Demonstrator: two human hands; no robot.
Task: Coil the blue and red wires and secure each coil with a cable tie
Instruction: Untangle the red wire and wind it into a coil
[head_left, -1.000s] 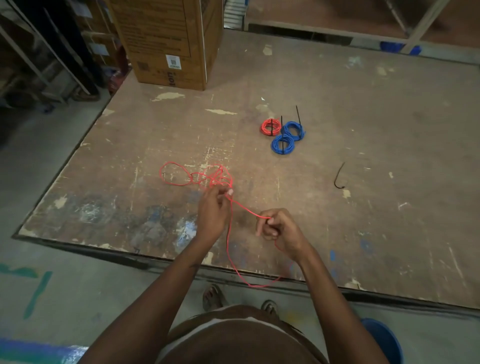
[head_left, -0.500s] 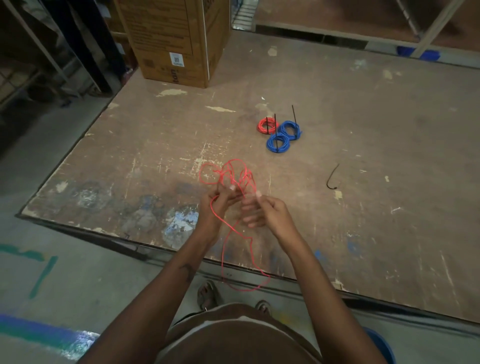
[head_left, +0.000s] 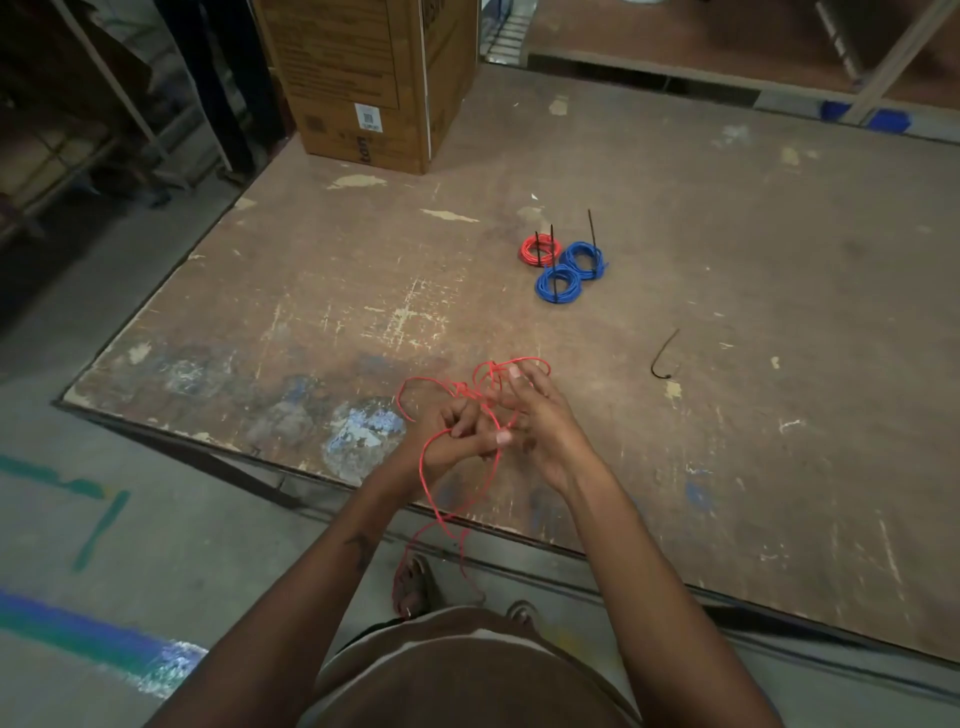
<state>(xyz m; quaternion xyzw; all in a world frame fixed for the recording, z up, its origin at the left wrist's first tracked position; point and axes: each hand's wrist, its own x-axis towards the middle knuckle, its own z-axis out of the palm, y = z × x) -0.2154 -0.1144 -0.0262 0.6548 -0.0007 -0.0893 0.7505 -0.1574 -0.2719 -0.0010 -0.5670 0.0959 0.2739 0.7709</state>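
A loose red wire (head_left: 425, 470) hangs in loops between both hands above the table's near edge, its tail dangling below the edge. My left hand (head_left: 451, 439) grips the wire with curled fingers. My right hand (head_left: 540, 415) sits right beside it, fingers spread through the tangled upper loops (head_left: 493, 371). Further back on the table lie a tied red coil (head_left: 540, 250) and two tied blue coils (head_left: 559, 283) (head_left: 586, 260), each with a black tie sticking up. A loose black cable tie (head_left: 662, 358) lies curved to the right.
A worn brown wooden table (head_left: 727, 467) fills the view, its front edge just under my wrists. A tall cardboard box (head_left: 374, 78) stands at the back left corner. Concrete floor with painted stripes lies to the left; my sandalled feet show below.
My hands came together from apart, and the red wire's spread-out loops on the table were gathered up into a bundle between my fingers. The view shifted slightly.
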